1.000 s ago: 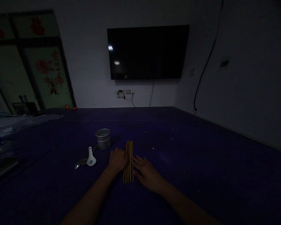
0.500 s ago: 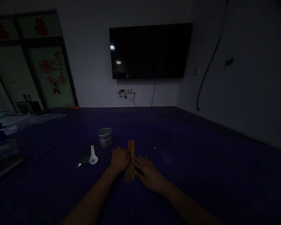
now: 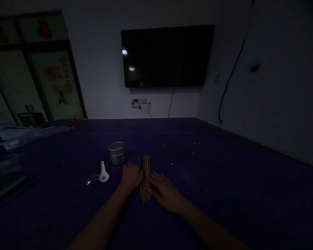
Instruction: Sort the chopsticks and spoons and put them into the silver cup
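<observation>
Several brown wooden chopsticks (image 3: 146, 180) lie side by side, lengthwise in front of me, on the dark blue surface. My left hand (image 3: 131, 175) is at their left side with its fingers curled and closed on one chopstick (image 3: 139, 160), whose far end stands apart from the others; the fingertips are partly hidden. Flat on the other side lies my right hand (image 3: 165, 192), its fingers stretched out and their tips touching the rightmost chopstick. It grips nothing.
Left of my hands stand a perforated metal cup (image 3: 117, 154), a white ceramic spoon (image 3: 103, 176) and a metal spoon (image 3: 90, 180). Small white scraps (image 3: 172, 164) are scattered to the right. Clear plastic wrapping (image 3: 36, 135) lies far left. A television (image 3: 167, 57) hangs ahead.
One chopstick at the left has tilted away from the bundle at its far end, along with my left hand. My right hand stays beside the bundle. The view has turned slightly left.
</observation>
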Action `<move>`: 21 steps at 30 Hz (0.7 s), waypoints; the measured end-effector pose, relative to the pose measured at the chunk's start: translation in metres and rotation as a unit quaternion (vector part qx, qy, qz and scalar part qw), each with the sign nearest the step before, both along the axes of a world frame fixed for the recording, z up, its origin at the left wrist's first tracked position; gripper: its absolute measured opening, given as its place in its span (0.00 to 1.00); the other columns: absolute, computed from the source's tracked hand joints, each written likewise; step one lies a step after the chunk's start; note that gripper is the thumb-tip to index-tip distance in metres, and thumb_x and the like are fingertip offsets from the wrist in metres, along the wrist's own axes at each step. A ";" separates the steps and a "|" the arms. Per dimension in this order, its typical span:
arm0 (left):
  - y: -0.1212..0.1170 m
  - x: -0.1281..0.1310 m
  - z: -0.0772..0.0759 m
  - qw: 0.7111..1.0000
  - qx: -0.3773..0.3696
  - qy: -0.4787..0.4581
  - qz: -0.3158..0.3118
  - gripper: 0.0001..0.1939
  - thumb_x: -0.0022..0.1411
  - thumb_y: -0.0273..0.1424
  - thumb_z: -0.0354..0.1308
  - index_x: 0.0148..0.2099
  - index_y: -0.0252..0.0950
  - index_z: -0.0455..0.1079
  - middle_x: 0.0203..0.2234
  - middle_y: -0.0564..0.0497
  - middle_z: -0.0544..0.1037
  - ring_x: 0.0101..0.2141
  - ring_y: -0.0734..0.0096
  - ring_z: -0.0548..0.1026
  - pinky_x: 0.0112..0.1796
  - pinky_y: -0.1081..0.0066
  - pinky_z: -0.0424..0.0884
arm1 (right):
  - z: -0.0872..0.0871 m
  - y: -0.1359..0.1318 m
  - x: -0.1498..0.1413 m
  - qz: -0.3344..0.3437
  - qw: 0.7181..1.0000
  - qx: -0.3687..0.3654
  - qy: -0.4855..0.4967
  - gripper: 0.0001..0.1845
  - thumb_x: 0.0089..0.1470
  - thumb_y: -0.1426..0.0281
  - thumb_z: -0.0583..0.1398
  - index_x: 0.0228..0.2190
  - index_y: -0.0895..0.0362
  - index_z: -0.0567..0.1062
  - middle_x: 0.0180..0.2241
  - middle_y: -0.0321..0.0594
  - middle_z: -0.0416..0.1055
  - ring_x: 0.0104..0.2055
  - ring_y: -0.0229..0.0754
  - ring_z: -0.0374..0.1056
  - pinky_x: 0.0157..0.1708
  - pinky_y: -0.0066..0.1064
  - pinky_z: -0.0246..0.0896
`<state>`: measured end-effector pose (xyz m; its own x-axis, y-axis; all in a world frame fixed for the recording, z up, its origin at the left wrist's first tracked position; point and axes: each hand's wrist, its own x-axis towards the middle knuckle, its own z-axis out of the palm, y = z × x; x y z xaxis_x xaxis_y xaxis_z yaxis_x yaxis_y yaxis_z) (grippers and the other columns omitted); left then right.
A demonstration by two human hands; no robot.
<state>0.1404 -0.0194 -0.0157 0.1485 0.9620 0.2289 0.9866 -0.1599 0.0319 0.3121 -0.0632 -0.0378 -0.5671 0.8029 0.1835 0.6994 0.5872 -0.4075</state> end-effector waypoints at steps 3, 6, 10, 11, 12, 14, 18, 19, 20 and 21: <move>0.000 0.000 -0.001 1.000 -0.001 0.005 -0.004 0.18 0.61 0.35 0.44 0.36 0.33 0.74 0.38 0.39 0.78 0.45 0.53 0.72 0.44 0.59 0.62 | 0.000 0.000 0.000 0.006 1.000 0.002 0.001 0.26 0.61 0.60 0.49 0.59 0.52 0.60 0.63 0.44 0.52 0.65 0.47 0.44 0.61 0.49 0.35; 0.001 0.000 -0.002 1.000 0.000 0.014 -0.006 0.18 0.61 0.34 0.43 0.36 0.33 0.74 0.38 0.39 0.78 0.44 0.54 0.72 0.44 0.59 0.62 | 0.001 0.000 0.000 0.009 1.000 0.001 -0.007 0.25 0.61 0.61 0.48 0.58 0.52 0.62 0.63 0.44 0.51 0.65 0.47 0.44 0.61 0.49 0.36; 0.001 0.001 -0.002 1.000 -0.002 0.011 -0.006 0.18 0.61 0.33 0.44 0.36 0.33 0.74 0.38 0.39 0.78 0.44 0.55 0.72 0.44 0.59 0.62 | 0.003 -0.001 0.000 0.011 1.000 -0.001 -0.018 0.24 0.61 0.62 0.48 0.58 0.51 0.62 0.63 0.44 0.50 0.65 0.48 0.44 0.61 0.50 0.36; 0.001 0.001 -0.002 1.000 -0.003 0.010 -0.006 0.18 0.61 0.33 0.44 0.36 0.33 0.74 0.38 0.39 0.78 0.44 0.55 0.72 0.44 0.59 0.62 | 0.003 -0.002 0.000 0.012 1.000 0.000 -0.018 0.24 0.61 0.62 0.48 0.58 0.50 0.62 0.63 0.44 0.50 0.65 0.48 0.44 0.61 0.50 0.36; 0.001 0.001 -0.002 1.000 -0.005 0.008 -0.005 0.18 0.61 0.34 0.44 0.37 0.33 0.74 0.38 0.39 0.78 0.45 0.55 0.71 0.45 0.59 0.62 | 0.004 -0.002 0.000 0.012 1.000 0.000 -0.019 0.24 0.61 0.62 0.48 0.58 0.50 0.62 0.63 0.43 0.50 0.65 0.48 0.44 0.61 0.50 0.36; 0.001 0.001 -0.001 1.000 -0.004 0.005 -0.003 0.18 0.62 0.34 0.44 0.37 0.32 0.74 0.37 0.39 0.78 0.44 0.55 0.72 0.44 0.59 0.62 | 0.004 -0.002 0.000 0.012 1.000 0.001 -0.020 0.24 0.61 0.62 0.48 0.58 0.51 0.62 0.63 0.44 0.50 0.65 0.48 0.44 0.61 0.49 0.36; 0.001 0.004 0.002 1.000 -0.001 -0.025 -0.005 0.19 0.63 0.35 0.43 0.37 0.33 0.74 0.36 0.41 0.78 0.42 0.58 0.73 0.42 0.63 0.63 | 0.004 -0.002 -0.001 0.008 1.000 0.009 -0.007 0.23 0.61 0.63 0.49 0.57 0.50 0.63 0.63 0.44 0.52 0.64 0.48 0.46 0.61 0.49 0.38; 0.000 0.006 0.003 0.999 -0.002 -0.038 -0.010 0.19 0.63 0.35 0.43 0.36 0.33 0.74 0.35 0.42 0.78 0.42 0.59 0.73 0.41 0.65 0.63 | 0.004 -0.002 -0.001 0.010 1.000 0.013 -0.004 0.23 0.61 0.64 0.49 0.56 0.51 0.64 0.62 0.44 0.53 0.64 0.48 0.46 0.61 0.49 0.38; -0.001 0.008 0.003 0.999 -0.005 -0.049 -0.014 0.19 0.63 0.35 0.42 0.36 0.34 0.74 0.35 0.42 0.79 0.41 0.61 0.74 0.40 0.66 0.63 | 0.004 -0.002 -0.001 0.013 1.000 0.017 -0.003 0.22 0.61 0.64 0.49 0.55 0.51 0.65 0.62 0.44 0.54 0.64 0.48 0.47 0.61 0.49 0.39; -0.002 0.011 0.003 0.998 -0.008 -0.058 -0.019 0.19 0.64 0.35 0.42 0.36 0.34 0.74 0.35 0.43 0.79 0.40 0.62 0.74 0.39 0.67 0.63 | 0.004 -0.002 -0.001 0.016 1.000 0.021 -0.003 0.21 0.61 0.65 0.49 0.54 0.52 0.66 0.61 0.45 0.55 0.64 0.48 0.48 0.61 0.49 0.39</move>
